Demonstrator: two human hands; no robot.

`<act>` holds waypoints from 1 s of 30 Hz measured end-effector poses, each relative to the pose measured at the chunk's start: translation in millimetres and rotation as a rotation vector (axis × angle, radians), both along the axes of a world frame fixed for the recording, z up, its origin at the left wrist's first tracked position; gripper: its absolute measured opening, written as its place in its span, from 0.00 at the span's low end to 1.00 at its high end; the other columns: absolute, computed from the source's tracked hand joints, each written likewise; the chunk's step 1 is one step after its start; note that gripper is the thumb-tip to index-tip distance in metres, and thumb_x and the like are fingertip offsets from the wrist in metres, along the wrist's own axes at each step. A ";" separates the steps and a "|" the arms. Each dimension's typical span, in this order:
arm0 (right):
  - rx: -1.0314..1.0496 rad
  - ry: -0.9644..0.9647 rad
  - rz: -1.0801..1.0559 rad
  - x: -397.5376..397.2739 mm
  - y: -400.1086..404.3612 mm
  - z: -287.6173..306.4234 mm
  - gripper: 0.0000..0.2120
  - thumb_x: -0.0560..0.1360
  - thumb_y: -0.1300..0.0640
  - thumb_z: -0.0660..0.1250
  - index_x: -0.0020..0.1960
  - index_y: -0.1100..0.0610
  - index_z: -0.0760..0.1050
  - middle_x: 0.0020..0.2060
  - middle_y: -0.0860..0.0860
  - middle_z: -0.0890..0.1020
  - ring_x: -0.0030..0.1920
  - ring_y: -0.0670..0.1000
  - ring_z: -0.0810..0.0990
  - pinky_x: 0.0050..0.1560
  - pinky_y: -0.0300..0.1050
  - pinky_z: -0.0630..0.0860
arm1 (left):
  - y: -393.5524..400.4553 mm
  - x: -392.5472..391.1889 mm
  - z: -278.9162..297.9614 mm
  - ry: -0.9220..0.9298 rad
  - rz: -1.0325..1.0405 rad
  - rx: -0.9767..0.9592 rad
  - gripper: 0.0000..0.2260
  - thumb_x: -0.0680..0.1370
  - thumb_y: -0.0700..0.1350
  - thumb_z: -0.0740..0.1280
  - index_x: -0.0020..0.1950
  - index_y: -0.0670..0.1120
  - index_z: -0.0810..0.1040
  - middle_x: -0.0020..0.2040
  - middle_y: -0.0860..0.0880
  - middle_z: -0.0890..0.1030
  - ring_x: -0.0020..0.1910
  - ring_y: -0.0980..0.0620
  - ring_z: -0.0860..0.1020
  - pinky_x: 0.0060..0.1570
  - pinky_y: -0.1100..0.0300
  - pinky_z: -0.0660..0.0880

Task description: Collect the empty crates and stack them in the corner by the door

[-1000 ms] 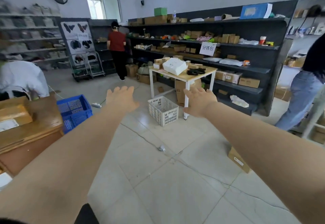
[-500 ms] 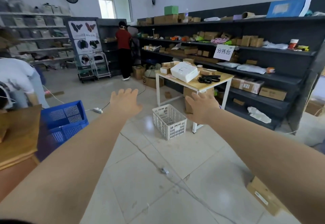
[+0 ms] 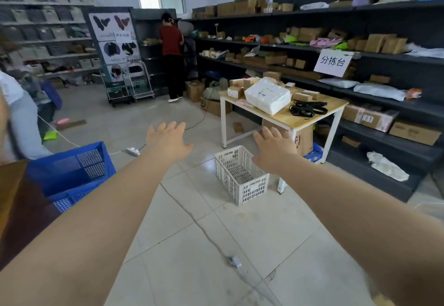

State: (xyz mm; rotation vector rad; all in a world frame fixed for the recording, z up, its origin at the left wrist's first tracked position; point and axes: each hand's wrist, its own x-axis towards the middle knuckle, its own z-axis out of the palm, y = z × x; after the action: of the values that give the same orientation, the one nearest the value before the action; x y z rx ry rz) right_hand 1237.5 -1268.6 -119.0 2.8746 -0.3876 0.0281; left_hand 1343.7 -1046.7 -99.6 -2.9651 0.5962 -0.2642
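An empty white plastic crate (image 3: 240,175) stands on the tiled floor beside the leg of a small wooden-topped table (image 3: 319,118). An empty blue crate (image 3: 72,173) sits at the left, partly behind a brown surface. Both my arms are stretched forward. My left hand (image 3: 168,142) hovers with fingers spread, to the left of the white crate and above the floor. Just above the white crate's right rim, my right hand (image 3: 274,151) is also spread and holds nothing. Neither hand touches a crate.
Dark shelving (image 3: 360,48) full of cardboard boxes lines the right wall. A person in a red top (image 3: 171,53) stands at the far shelves, and another person in white (image 3: 19,118) is at the left edge. A power strip (image 3: 132,151) and cable lie on the floor.
The view has moved closer to the white crate and the table. Both hands stay outstretched and have spread their fingers wider. The blue crate has come nearer at the left.
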 end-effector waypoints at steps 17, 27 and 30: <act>0.058 0.039 0.042 345.0 -91.5 -38.0 0.35 0.78 0.41 0.57 0.78 0.53 0.48 0.77 0.55 0.51 0.77 0.57 0.48 0.74 0.60 0.49 | -83.5 322.2 -22.1 0.049 0.105 0.024 0.29 0.78 0.59 0.59 0.77 0.51 0.57 0.75 0.49 0.63 0.73 0.46 0.61 0.70 0.48 0.57; 0.119 0.065 -0.128 529.4 -131.0 -62.8 0.37 0.78 0.39 0.56 0.79 0.51 0.44 0.78 0.53 0.46 0.78 0.56 0.43 0.75 0.60 0.46 | -125.4 545.6 -52.3 0.106 -0.009 -0.005 0.29 0.79 0.58 0.59 0.77 0.51 0.56 0.76 0.48 0.60 0.75 0.46 0.59 0.73 0.46 0.52; 0.121 0.073 -0.200 571.4 -140.2 -66.2 0.37 0.78 0.39 0.56 0.79 0.52 0.45 0.78 0.53 0.48 0.78 0.56 0.44 0.75 0.60 0.47 | -135.2 612.8 -53.5 0.119 -0.070 -0.002 0.31 0.79 0.59 0.59 0.78 0.53 0.53 0.78 0.49 0.57 0.75 0.45 0.57 0.74 0.46 0.51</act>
State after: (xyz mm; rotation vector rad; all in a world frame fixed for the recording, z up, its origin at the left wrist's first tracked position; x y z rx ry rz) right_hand 1809.0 -1408.8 -185.1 2.9289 -0.6817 -0.1394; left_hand 1956.5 -1181.9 -153.2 -2.9821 0.7152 -0.0944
